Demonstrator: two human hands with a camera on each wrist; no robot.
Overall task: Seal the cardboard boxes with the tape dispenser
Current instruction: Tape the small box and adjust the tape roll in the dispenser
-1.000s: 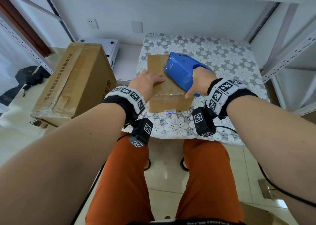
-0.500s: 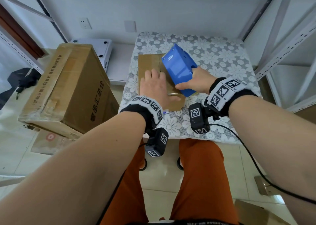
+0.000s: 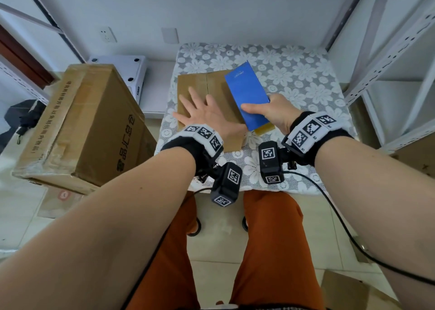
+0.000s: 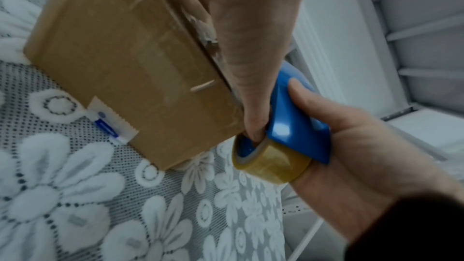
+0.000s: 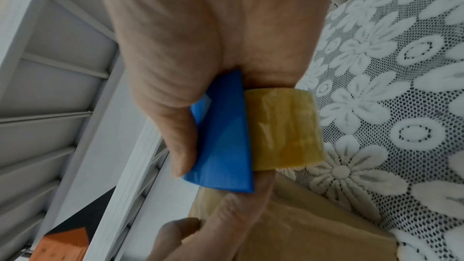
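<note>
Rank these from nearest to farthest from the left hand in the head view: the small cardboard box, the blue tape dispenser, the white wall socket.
1. Small cardboard box: directly under the left hand, which lies flat on it.
2. Blue tape dispenser: just to the right, gripped by the right hand.
3. White wall socket: far back left on the wall.

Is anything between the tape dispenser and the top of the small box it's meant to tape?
Yes: the left hand lies flat on the small box, beside the tape dispenser that the right hand grips. The far top is bare.
</note>
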